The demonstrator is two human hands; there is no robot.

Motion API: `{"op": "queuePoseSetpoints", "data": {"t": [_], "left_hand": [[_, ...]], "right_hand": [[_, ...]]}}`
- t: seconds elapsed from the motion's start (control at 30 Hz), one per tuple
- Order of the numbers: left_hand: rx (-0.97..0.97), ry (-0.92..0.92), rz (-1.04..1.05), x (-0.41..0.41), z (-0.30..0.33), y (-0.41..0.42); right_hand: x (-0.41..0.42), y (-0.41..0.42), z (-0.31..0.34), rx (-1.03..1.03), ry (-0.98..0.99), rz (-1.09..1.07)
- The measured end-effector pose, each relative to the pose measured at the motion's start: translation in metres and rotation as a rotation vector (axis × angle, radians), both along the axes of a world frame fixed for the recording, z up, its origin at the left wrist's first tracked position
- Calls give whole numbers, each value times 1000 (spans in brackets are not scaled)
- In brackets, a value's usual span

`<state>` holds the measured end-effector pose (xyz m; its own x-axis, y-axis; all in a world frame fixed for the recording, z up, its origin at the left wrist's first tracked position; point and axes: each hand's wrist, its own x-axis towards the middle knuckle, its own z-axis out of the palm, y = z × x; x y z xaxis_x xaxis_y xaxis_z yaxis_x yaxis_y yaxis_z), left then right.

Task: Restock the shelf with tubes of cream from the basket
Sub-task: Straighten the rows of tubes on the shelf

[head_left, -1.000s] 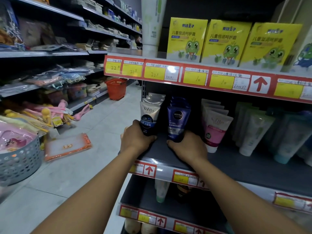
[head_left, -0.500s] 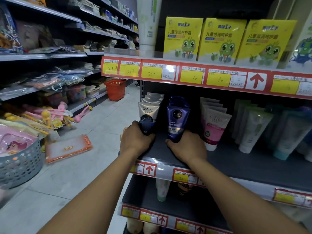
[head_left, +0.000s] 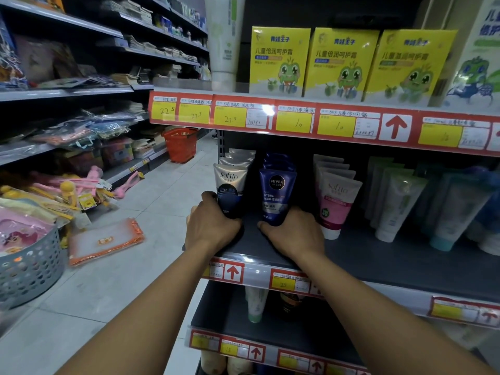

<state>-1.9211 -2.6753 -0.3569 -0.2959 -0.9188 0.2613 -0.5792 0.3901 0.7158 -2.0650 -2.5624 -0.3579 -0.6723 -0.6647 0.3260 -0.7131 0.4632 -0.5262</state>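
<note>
Two hands at shelf (head_left: pixel 378 255) front | left hand (head_left: pixel 211 228) wraps Softto tube (head_left: pixel 230 188), right hand (head_left: pixel 293 234) wraps Nivea tube (head_left: pixel 276 193) | both upright heading their rows, likely being squared, labels out | basket unidentified

Standing upright, cap down, at the front left of the dark shelf (head_left: pixel 378 255): a silver and dark blue Softto tube (head_left: pixel 230 189), heading a row of matching tubes running back. Just beside it on the right, apart by a narrow gap: a dark blue Nivea Men tube (head_left: pixel 276 194), also upright and cap down, fronting its own row. Sitting on the floor at the far left: a grey perforated basket (head_left: pixel 29 263), only partly in view.
</note>
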Motion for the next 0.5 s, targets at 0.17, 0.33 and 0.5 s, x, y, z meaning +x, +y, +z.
{"op": "queuePoseSetpoints", "data": {"t": [0.17, 0.33, 0.5], "left_hand": [[-16, 172, 49, 1, 2, 5], [-269, 221, 161, 5, 6, 25], [-423, 132, 11, -1, 2, 44]], "right_hand": [[5, 5, 7, -44, -9, -40], [18, 21, 17, -62, 71, -61], [17, 50, 15, -4, 145, 40]]}}
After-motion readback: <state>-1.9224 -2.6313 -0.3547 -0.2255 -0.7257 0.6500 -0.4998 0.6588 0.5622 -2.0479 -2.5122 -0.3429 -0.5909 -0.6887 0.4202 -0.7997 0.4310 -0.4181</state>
